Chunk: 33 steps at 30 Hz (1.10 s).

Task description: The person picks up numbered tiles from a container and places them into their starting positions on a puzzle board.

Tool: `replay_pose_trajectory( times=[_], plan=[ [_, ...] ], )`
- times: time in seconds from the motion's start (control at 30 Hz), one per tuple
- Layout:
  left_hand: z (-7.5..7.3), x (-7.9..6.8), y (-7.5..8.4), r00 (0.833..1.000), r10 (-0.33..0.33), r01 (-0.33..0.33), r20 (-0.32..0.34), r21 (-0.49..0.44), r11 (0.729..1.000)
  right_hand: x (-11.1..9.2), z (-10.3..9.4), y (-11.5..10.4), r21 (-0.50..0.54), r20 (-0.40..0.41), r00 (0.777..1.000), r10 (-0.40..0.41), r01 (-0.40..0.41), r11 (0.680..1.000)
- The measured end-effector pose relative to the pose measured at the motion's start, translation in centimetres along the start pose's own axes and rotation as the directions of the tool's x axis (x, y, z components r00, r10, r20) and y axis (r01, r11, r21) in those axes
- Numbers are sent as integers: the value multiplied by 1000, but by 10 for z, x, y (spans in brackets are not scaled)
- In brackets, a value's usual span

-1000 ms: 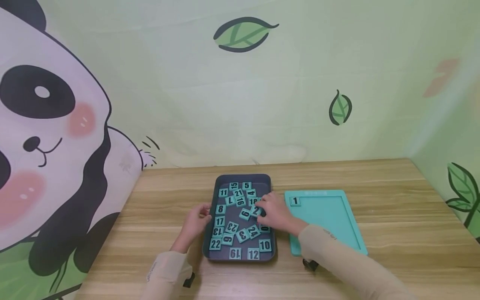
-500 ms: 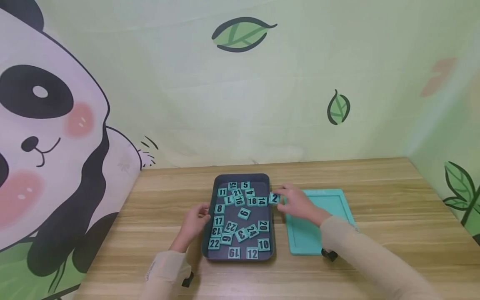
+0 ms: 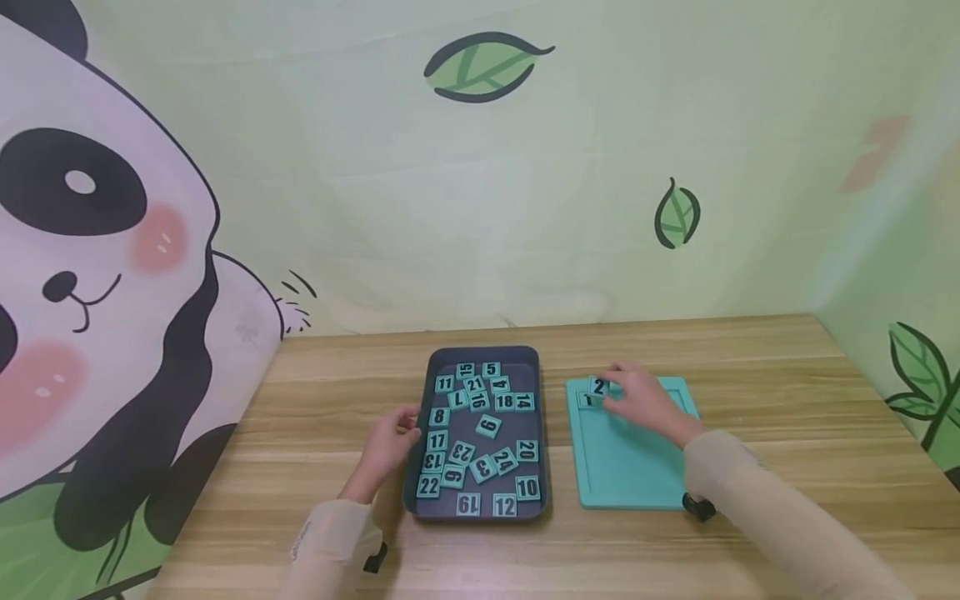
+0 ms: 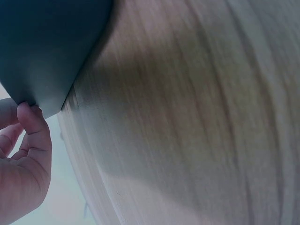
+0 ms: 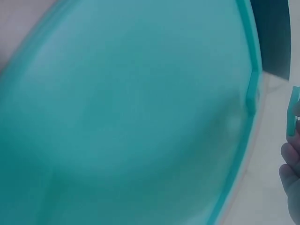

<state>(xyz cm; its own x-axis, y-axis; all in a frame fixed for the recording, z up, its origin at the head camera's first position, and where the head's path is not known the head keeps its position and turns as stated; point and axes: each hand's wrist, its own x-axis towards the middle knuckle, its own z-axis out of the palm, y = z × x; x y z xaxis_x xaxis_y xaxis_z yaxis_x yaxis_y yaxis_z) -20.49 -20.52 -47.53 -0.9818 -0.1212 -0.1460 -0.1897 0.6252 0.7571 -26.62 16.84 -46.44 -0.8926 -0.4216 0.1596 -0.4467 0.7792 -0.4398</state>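
Tile 2 (image 3: 597,387) has moved from tray (image 3: 486,354) to over board (image 3: 637,471) — right hand (image 3: 643,398) pinching it, left hand (image 3: 386,447) pinching tray.

Head view looks down, sharing tray (image 3: 506,432) and board (image 3: 630,467) with closer wrist views

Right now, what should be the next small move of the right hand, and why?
Probably the right hand should shift tile 2 rightward: it pinches that tile, which partly hides tile 1 in the head view, and the turquoise board shows bare surface farther right.
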Motion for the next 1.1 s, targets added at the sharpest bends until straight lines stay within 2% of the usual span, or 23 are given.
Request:
replay_pose_trajectory(
  times=[0.13,0.37,0.8,1.1],
  plan=[
    [0,1,0,1000,-14,14,6,1,1000,-4,-1,12,-5,6,1000,30,-30,1000],
    [0,0,0,1000,-17,17,5,9,1000,-11,6,24,-76,28,999,18,-15,997],
    [1,-1,-2,1000,-12,12,3,-4,1000,-12,17,27,-175,30,999,-16,21,984],
    [-1,0,-2,1000,-21,21,10,-16,1000,-10,18,25,-181,39,999,15,-8,983]
  ],
)
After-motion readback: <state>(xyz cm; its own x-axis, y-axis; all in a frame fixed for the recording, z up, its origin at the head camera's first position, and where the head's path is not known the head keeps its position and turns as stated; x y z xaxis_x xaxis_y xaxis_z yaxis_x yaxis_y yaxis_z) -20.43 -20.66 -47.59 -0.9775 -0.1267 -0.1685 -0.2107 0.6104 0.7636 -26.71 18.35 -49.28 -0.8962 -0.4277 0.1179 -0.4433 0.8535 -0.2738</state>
